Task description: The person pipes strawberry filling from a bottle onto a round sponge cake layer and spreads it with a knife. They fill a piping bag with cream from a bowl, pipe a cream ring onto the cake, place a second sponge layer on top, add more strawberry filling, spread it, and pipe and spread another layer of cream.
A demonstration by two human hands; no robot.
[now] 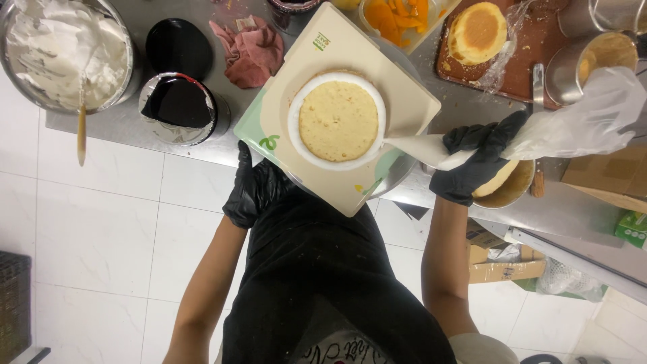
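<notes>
Your right hand [475,165] is clamped on the piping bag [539,135]; your left hand [253,189] grips the board [350,57] under the cake [338,120]. Metal bowl [125,74] holds cream, tub [377,30] holds orange fruit.

At your far left stands a steel bowl of white cream [64,47] with a spoon handle [81,135] hanging over its rim. Beside it you have a dark jar [178,108], its black lid [178,46] and a crumpled pink cloth [253,50]. Ahead right, a second sponge round [477,30] lies on a brown board [532,67], near cut orange fruit [394,17].
</notes>
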